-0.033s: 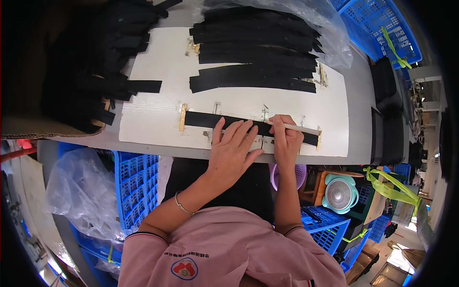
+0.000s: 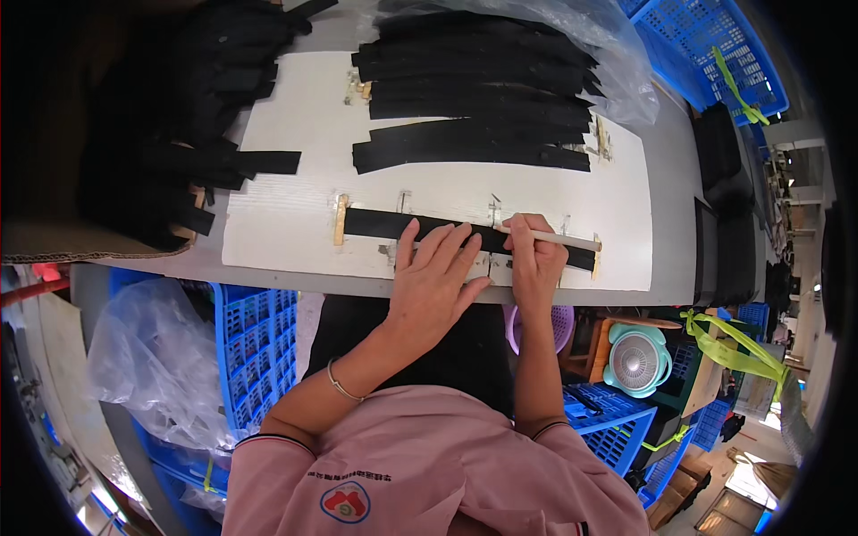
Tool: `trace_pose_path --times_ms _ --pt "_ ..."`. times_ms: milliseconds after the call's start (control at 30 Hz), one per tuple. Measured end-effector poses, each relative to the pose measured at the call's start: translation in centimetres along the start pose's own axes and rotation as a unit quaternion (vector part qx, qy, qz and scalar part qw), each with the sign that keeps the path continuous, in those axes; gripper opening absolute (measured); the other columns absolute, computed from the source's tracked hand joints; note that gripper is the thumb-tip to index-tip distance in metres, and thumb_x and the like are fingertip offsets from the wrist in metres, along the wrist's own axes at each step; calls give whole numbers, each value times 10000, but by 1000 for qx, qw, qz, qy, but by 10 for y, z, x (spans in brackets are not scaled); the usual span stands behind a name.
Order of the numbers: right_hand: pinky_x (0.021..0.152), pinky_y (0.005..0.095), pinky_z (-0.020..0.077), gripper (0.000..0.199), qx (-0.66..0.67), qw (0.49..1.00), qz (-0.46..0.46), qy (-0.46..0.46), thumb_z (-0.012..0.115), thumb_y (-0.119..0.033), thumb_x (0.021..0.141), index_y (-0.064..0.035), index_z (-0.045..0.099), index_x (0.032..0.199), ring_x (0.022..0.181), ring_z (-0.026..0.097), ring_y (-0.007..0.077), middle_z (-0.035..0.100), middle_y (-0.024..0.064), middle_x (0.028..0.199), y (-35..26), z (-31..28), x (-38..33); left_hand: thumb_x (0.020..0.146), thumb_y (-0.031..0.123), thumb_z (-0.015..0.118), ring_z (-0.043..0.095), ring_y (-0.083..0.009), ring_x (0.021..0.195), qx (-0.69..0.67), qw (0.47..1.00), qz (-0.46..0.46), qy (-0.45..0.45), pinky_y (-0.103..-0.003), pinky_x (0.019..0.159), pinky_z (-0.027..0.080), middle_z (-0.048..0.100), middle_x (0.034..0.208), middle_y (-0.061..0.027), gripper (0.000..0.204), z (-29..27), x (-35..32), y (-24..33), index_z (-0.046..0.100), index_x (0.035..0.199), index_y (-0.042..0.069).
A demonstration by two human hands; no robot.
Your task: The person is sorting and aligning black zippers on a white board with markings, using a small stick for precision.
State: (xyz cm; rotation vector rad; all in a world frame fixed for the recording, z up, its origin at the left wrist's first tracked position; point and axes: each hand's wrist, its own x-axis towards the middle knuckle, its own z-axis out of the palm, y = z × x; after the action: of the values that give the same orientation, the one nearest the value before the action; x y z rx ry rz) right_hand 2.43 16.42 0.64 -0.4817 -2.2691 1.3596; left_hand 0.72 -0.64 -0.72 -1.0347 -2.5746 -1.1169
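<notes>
Across the near part of a white board [image 2: 295,198] lies a black fabric strip [image 2: 377,223], its left end against a small tan block [image 2: 340,220]. My left hand [image 2: 429,275] presses flat on the strip's middle, fingers stretched out. Just to its right, my right hand [image 2: 538,261] is closed around a slim white pen [image 2: 570,239]. The pen slants over the strip, its tip end by the strip's upper edge near my fingers. The strip's right end shows beyond my right hand, next to another tan edge piece.
More black strips [image 2: 474,98] lie in rows on the board's far half. A large heap of black strips [image 2: 179,143] spills from a cardboard box [image 2: 98,248] at left. Clear plastic [image 2: 626,76] and a blue crate [image 2: 706,45] stand at the back right. A teal fan [image 2: 636,359] is below.
</notes>
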Motion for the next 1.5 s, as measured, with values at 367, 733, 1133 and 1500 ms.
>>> trace_pose_path --times_ms 367,733,1133,1500 --pt "556 290 438 248 19 998 -32 -57 608 -131 984 38 656 810 575 564 104 607 89 618 5 -3 -1 880 289 765 537 -260 1277 31 999 12 12 -538 1200 261 608 1349 -102 490 1 1 1 677 1282 23" --pt "591 248 421 259 109 994 -9 -11 581 -107 999 20 677 795 641 549 77 656 42 717 12 -54 -4 893 271 764 547 -274 1273 40 999 15 9 -537 1196 273 620 1340 -101 471 2 2 3 679 1287 27" --pt "594 224 381 270 118 988 54 86 586 -136 1038 13 702 845 650 497 46 614 9 700 53 -91 12 877 180 776 578 -282 1223 -65 997 6 36 -539 1167 310 661 1258 -92 283 30 28 27 741 1128 53" --pt "576 261 435 207 87 994 2 70 598 -96 1011 41 682 881 636 542 67 611 36 681 59 -89 12 815 103 754 582 -288 1095 -87 995 42 17 -441 1014 397 680 1119 -71 165 86 72 55 733 973 58"
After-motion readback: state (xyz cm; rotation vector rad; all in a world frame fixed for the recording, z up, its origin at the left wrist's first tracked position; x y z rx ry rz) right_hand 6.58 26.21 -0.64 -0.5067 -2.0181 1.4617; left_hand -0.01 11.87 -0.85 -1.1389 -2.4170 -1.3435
